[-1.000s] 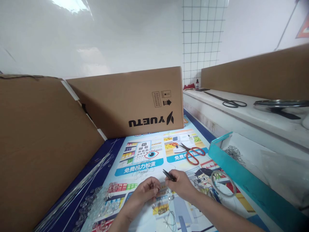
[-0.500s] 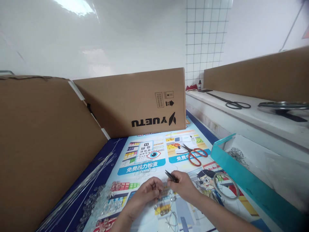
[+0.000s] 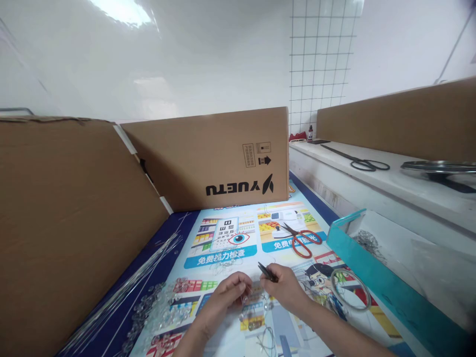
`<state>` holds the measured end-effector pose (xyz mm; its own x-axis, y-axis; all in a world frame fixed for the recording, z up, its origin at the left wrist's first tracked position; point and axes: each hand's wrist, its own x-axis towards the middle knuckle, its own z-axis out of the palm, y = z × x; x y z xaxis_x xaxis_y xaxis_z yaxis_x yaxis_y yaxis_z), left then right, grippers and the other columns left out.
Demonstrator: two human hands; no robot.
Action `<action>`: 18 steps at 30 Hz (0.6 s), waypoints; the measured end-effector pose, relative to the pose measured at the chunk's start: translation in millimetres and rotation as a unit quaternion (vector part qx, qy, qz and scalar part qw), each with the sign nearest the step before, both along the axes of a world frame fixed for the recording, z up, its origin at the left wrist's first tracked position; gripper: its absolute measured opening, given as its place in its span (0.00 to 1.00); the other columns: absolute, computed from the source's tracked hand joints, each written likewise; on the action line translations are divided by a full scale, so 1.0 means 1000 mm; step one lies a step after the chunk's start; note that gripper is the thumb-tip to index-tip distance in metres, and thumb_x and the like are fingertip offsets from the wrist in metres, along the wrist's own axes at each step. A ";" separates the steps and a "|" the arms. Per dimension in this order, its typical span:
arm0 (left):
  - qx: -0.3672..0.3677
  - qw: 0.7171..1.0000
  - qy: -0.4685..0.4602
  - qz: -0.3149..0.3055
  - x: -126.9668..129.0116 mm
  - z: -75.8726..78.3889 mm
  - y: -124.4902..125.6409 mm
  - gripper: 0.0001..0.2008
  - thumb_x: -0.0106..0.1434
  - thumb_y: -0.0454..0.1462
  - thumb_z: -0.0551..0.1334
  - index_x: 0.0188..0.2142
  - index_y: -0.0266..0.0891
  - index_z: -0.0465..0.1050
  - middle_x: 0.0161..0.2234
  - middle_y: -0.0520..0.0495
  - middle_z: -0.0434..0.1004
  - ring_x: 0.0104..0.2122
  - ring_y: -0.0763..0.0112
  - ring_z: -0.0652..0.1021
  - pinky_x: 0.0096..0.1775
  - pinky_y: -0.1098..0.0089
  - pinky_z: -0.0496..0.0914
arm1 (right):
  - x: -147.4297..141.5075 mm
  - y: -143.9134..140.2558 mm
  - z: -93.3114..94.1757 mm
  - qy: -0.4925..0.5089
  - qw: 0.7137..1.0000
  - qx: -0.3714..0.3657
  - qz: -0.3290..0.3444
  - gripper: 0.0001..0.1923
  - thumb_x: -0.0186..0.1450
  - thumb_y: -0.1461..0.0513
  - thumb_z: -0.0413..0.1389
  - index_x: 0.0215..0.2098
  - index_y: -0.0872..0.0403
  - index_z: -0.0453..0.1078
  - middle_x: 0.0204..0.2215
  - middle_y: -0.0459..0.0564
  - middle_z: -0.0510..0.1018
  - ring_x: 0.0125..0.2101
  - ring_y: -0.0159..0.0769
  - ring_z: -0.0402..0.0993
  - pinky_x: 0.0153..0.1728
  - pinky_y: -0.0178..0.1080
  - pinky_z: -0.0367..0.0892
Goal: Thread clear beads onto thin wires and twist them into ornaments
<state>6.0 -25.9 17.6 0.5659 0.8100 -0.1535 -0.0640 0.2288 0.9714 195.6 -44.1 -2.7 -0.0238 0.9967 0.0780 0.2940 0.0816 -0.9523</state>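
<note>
My left hand (image 3: 227,295) and my right hand (image 3: 284,286) meet low in the middle of the view, over a colourful printed poster (image 3: 230,248) that covers the table. The right hand grips small dark pliers (image 3: 266,271), their tip pointing up and left. Fingers of the left hand pinch a thin piece of wire with clear beads (image 3: 250,303) between the two hands. More bent wire (image 3: 265,338) lies just below the hands.
Clear beads (image 3: 156,312) and straight wires (image 3: 126,292) lie at the left. Red scissors (image 3: 303,239) and a wire coil (image 3: 349,295) sit to the right. A teal-edged tray (image 3: 372,270), cardboard boxes (image 3: 215,158) and a shelf with black scissors (image 3: 359,161) surround the table.
The view has drifted slightly left and down, so everything sits a little to the right. Both hands stay together with the pliers and the wire.
</note>
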 end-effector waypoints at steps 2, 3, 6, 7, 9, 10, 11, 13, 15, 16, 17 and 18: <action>0.008 1.000 -0.001 -0.003 0.000 0.005 -0.001 0.13 0.58 0.45 0.61 0.34 0.37 0.71 0.29 0.47 0.71 0.27 0.72 0.70 0.29 0.74 0.60 | 0.000 0.001 -0.001 0.000 1.000 0.002 -0.001 0.04 0.54 0.62 0.52 0.24 0.55 0.66 0.18 0.40 0.62 0.21 0.28 0.57 0.21 0.30 0.52; 0.013 1.000 -0.002 -0.005 0.000 0.006 -0.002 0.13 0.58 0.45 0.61 0.34 0.36 0.71 0.28 0.47 0.71 0.27 0.72 0.70 0.30 0.73 0.61 | 0.000 0.001 -0.002 0.002 1.000 0.001 -0.001 0.04 0.54 0.62 0.52 0.25 0.55 0.66 0.18 0.40 0.62 0.21 0.28 0.57 0.21 0.30 0.52; 0.028 1.000 -0.005 -0.014 0.000 0.008 -0.002 0.14 0.55 0.45 0.64 0.34 0.36 0.71 0.28 0.47 0.71 0.28 0.71 0.70 0.32 0.72 0.61 | 0.000 0.003 -0.004 0.008 1.000 -0.001 0.000 0.03 0.54 0.62 0.52 0.25 0.55 0.66 0.18 0.40 0.62 0.21 0.28 0.57 0.21 0.30 0.53; 0.032 0.999 -0.006 -0.018 0.000 0.007 -0.001 0.14 0.54 0.44 0.65 0.34 0.36 0.71 0.28 0.48 0.71 0.29 0.71 0.69 0.32 0.72 0.61 | 0.000 0.004 -0.004 0.011 1.000 -0.002 0.000 0.03 0.54 0.63 0.52 0.25 0.55 0.66 0.18 0.40 0.63 0.21 0.28 0.57 0.21 0.30 0.53; 0.039 0.999 -0.008 -0.025 -0.001 0.006 0.000 0.14 0.53 0.43 0.66 0.35 0.37 0.71 0.29 0.48 0.71 0.29 0.71 0.69 0.32 0.72 0.61 | 0.001 0.005 -0.005 0.016 1.000 -0.002 -0.001 0.03 0.53 0.63 0.52 0.25 0.55 0.66 0.18 0.40 0.63 0.21 0.28 0.57 0.21 0.30 0.54; 0.043 0.999 -0.008 -0.027 -0.001 0.005 0.000 0.13 0.53 0.42 0.66 0.35 0.37 0.71 0.29 0.48 0.70 0.29 0.71 0.69 0.32 0.72 0.61 | 0.001 0.005 -0.005 0.018 1.000 -0.002 -0.001 0.02 0.53 0.63 0.52 0.25 0.55 0.66 0.18 0.40 0.63 0.21 0.28 0.58 0.22 0.30 0.54; 0.046 0.998 -0.008 -0.029 -0.001 0.004 0.001 0.13 0.53 0.41 0.66 0.35 0.37 0.70 0.29 0.49 0.70 0.29 0.72 0.68 0.31 0.72 0.60 | 0.001 0.005 -0.005 0.020 1.000 -0.002 -0.001 0.02 0.53 0.63 0.52 0.25 0.55 0.66 0.18 0.40 0.63 0.21 0.28 0.58 0.22 0.30 0.54; 0.052 0.998 -0.008 -0.030 -0.001 0.002 0.002 0.12 0.53 0.41 0.66 0.35 0.37 0.70 0.29 0.49 0.69 0.28 0.72 0.68 0.31 0.73 0.60 | 0.002 0.004 -0.006 0.023 1.000 -0.003 -0.001 0.02 0.53 0.63 0.52 0.25 0.55 0.65 0.18 0.40 0.63 0.21 0.28 0.58 0.21 0.30 0.54; 0.055 0.998 -0.007 -0.030 -0.003 0.001 0.003 0.12 0.54 0.40 0.66 0.35 0.37 0.70 0.29 0.49 0.69 0.28 0.73 0.68 0.30 0.73 0.60 | 0.002 0.004 -0.006 0.024 1.000 -0.004 -0.002 0.02 0.53 0.64 0.52 0.25 0.55 0.66 0.18 0.40 0.63 0.21 0.28 0.58 0.21 0.30 0.54; 0.056 0.998 -0.005 -0.029 -0.003 0.001 0.003 0.12 0.54 0.40 0.66 0.36 0.37 0.70 0.29 0.49 0.69 0.28 0.73 0.68 0.30 0.74 0.60 | 0.002 0.004 -0.006 0.024 1.000 -0.005 -0.002 0.02 0.53 0.64 0.52 0.25 0.55 0.66 0.18 0.40 0.63 0.21 0.28 0.58 0.22 0.30 0.54; 0.056 0.998 -0.004 -0.028 -0.004 0.001 0.003 0.12 0.54 0.40 0.66 0.36 0.37 0.70 0.29 0.49 0.70 0.28 0.73 0.68 0.29 0.74 0.60 | 0.002 0.004 -0.006 0.024 1.000 -0.007 -0.002 0.02 0.53 0.64 0.53 0.25 0.55 0.66 0.18 0.41 0.64 0.21 0.28 0.58 0.22 0.30 0.54; 0.057 0.998 -0.003 -0.026 -0.005 0.001 0.004 0.12 0.54 0.40 0.66 0.37 0.38 0.69 0.29 0.49 0.70 0.27 0.73 0.68 0.29 0.74 0.60 | 0.002 0.004 -0.006 0.023 1.000 -0.008 -0.002 0.02 0.53 0.64 0.53 0.25 0.55 0.66 0.18 0.41 0.64 0.21 0.28 0.58 0.22 0.30 0.54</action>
